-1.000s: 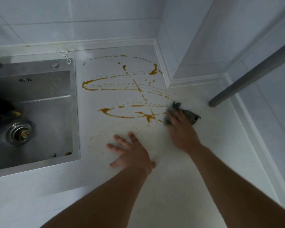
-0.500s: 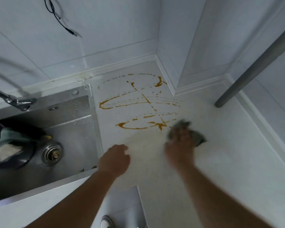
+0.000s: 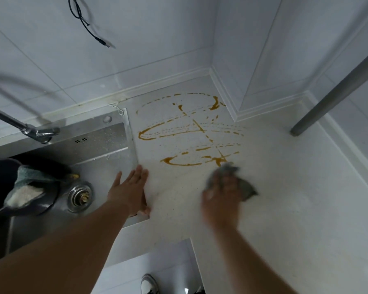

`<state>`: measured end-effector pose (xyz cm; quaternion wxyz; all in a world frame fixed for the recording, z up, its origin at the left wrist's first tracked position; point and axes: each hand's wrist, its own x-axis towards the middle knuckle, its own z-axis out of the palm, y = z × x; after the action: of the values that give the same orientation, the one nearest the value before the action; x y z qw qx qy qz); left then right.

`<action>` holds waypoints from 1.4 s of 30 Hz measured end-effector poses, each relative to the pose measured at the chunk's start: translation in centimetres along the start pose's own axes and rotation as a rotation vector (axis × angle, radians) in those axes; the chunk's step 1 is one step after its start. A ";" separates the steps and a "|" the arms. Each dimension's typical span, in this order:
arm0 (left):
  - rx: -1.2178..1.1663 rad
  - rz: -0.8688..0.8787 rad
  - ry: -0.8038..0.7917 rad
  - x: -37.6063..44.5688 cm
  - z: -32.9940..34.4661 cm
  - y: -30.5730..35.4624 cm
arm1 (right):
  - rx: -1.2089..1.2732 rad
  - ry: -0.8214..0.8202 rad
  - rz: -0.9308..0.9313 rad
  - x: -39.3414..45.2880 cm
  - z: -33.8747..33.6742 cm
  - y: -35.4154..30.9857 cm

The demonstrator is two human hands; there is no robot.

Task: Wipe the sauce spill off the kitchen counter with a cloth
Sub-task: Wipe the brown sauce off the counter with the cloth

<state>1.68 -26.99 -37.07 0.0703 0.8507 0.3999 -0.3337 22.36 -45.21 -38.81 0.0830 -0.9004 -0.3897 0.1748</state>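
Brown sauce spill (image 3: 189, 132) is lying in looping streaks and dashes across the white speckled stone table (image 3: 285, 187), between the sink and the corner of the tiled wall. Right hand (image 3: 221, 198) is pressing down on a crumpled grey-green cloth (image 3: 245, 188), fingers spread over it; hand and cloth are both blurring, so the exact grip is hard to read. Cloth's far edge is touching the nearest sauce streak. Left hand (image 3: 132, 187) is lying flat with straight fingers, holding nothing, resting across the table edge where it meets the stainless steel sink (image 3: 106, 149). Dark round pot (image 3: 0, 187) with a second cloth draped in it is sitting in the sink basin beside the metal drain (image 3: 80, 196). Chrome tap (image 3: 30, 130) is reaching over the sink.
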 end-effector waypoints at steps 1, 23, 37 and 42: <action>-0.013 -0.001 -0.001 0.1 0.0 -0.1 | 0.023 -0.077 -0.198 -2.1 1.9 -2.6; -0.060 0.037 0.081 0.6 0.8 -0.9 | -0.154 -0.242 -0.964 3.9 1.8 -3.7; -0.091 0.155 0.065 5.4 -3.8 -6.5 | -0.133 -0.209 -0.772 3.4 3.6 -9.4; -0.248 0.119 0.249 7.7 -7.5 -7.5 | 0.087 0.061 0.176 10.4 -0.7 -6.1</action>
<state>3.59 -14.18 -35.08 0.1443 0.8924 0.3926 -0.1693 25.11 -33.50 -39.04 0.1181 -0.9316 -0.2983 0.1707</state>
